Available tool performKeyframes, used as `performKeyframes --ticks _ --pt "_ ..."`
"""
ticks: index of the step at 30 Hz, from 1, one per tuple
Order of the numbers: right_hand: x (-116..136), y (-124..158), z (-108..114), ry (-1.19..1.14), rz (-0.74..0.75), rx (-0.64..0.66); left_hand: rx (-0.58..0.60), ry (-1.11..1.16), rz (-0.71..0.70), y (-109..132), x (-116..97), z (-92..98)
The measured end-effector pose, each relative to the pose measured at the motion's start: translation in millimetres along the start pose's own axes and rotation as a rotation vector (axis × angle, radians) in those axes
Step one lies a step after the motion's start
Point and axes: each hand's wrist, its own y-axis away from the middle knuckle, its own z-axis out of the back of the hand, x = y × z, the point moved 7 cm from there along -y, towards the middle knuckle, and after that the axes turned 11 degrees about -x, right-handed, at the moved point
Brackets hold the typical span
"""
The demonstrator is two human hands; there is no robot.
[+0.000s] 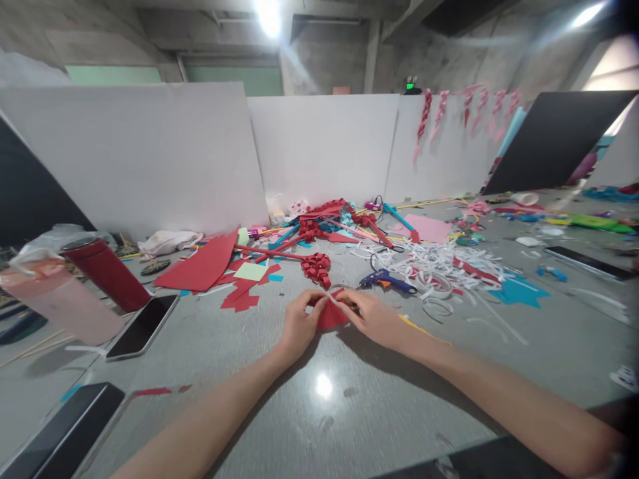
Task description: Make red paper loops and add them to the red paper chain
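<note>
Below frame centre, the left hand (301, 322) and right hand (373, 318) are pinching a pale strip (332, 296) over red paper (331, 319). Tabletop (299, 426) is stretching below them, a glue gun (388, 281) bordering the right hand.

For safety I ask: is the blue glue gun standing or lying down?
Lying down; the blue glue gun, handle included, lies flat on the tabletop.

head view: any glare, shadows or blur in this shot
In the head view, the upper-middle ceiling light is blown out, with a streak below it; also in the head view, a bright spot glares off the tabletop, a soft shadow lies below the right hand, and the far hanging spirals look hazy.
</note>
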Motion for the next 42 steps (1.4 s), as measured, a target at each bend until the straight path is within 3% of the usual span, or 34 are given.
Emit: performKeyframes --ticks 5,11,17,25,29,33,39,42 --pt "-3 1 0 0.019 -0.067 0.007 0.054 -0.011 -0.002 1 -3 -3.7" --pt "-5 3 -1 0.072 -0.070 0.031 0.101 -0.048 -0.148 8 -11 -6.6" --pt "-12 0 6 0.076 -0.105 -0.062 0.128 -0.004 -0.203 10 -14 -9.3" --pt "-17 -4 18 0.131 -0.098 -0.202 0.228 0.094 -0.166 10 -10 -17.9" --pt "-20 -9 33 0.141 -0.128 -0.274 0.193 0.166 -0.029 9 -3 -18.5" --pt "-23 -13 35 0.044 -0.172 -0.199 0.131 0.236 0.047 8 0 -16.0" --pt "-22 -8 16 -0.038 -0.218 -0.029 0.122 0.269 0.036 8 -4 -13.7" --pt "-23 -6 14 -0.017 -0.226 -0.037 0.096 0.275 0.048 7 -3 -12.2"
